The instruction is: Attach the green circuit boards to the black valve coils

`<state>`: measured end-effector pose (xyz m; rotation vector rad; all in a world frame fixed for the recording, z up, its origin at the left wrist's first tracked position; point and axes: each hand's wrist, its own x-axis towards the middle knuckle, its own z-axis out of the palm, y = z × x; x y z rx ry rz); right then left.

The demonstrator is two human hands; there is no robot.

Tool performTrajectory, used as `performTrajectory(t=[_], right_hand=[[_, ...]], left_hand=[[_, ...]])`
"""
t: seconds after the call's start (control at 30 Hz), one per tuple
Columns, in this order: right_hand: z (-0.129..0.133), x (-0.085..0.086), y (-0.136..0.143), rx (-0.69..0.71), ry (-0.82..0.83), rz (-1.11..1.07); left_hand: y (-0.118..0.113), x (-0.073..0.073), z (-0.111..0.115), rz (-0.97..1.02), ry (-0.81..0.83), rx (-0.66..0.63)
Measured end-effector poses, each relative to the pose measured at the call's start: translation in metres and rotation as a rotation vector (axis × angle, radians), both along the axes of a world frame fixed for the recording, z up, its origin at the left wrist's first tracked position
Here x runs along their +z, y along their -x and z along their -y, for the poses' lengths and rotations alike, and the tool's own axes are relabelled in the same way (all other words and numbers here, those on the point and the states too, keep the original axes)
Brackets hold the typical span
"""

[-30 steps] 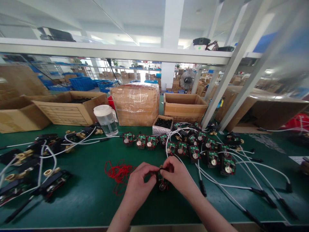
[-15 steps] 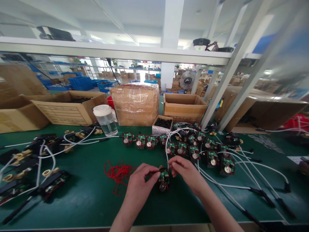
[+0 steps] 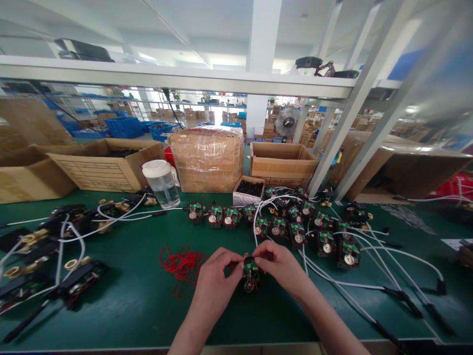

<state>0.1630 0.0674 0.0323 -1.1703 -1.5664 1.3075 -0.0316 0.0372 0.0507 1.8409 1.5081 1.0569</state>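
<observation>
A small black unit with a green circuit board point(image 3: 251, 277) stands on the green table between my hands. My left hand point(image 3: 220, 272) pinches at its upper left edge, thumb and forefinger together. At its upper right, my right hand point(image 3: 276, 261) has thumb and fingertips closed near the top of the board; whatever they hold is too small to make out. A tangle of red wires point(image 3: 182, 266) lies left of my left hand. Similar units point(image 3: 278, 227) with green boards stand in rows beyond my hands.
White cables point(image 3: 343, 283) with black ends spread over the right side. Black and brass assemblies point(image 3: 83, 283) lie at the left. Farther back are a water jug point(image 3: 162, 185), a wrapped carton point(image 3: 207, 160), a small box of black parts point(image 3: 249, 190) and an open carton point(image 3: 283, 165).
My right hand has moved slightly left, and its fingertips now meet the top right of the unit. My left hand has hardly moved.
</observation>
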Motion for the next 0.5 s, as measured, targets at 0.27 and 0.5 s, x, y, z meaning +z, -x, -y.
performTrajectory(t=[0.27,0.5], right_hand=[[0.003,0.008,0.004,-0.062,-0.139,0.126],[0.015,-0.003,-0.004,-0.104,-0.153,0.182]], left_hand=[[0.000,0.001,-0.003,-0.025,0.011,-0.009],[0.000,0.000,-0.002,-0.023,0.020,-0.009]])
